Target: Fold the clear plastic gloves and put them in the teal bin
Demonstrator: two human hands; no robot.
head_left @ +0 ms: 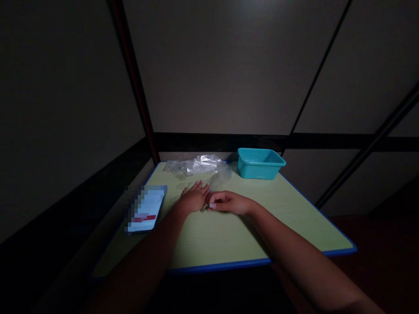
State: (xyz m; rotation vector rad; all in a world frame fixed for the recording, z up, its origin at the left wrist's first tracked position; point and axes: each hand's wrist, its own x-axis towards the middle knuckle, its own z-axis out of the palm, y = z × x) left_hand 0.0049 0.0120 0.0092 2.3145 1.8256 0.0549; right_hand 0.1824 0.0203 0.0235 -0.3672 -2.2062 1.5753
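Observation:
Palm down over the middle of the table, my left hand [195,198] has its fingers stretched out and apart. My right hand [229,203] is right beside it, thumb and fingers curled together in a pinch close to the left hand's edge. What the pinch holds, if anything, is too small and dim to make out. Just beyond both hands lies a hazy, see-through piece of plastic [221,176]. Behind it a crumpled clear plastic sheet or bag [203,165] catches the light at the table's far side.
A turquoise plastic basket [260,171] stands at the far right of the pale green table [222,244], which has a blue rim. On the left lies a phone or tablet [149,209] with a lit screen, partly blurred out. Dark-trimmed wall panels [222,78] rise behind the table.

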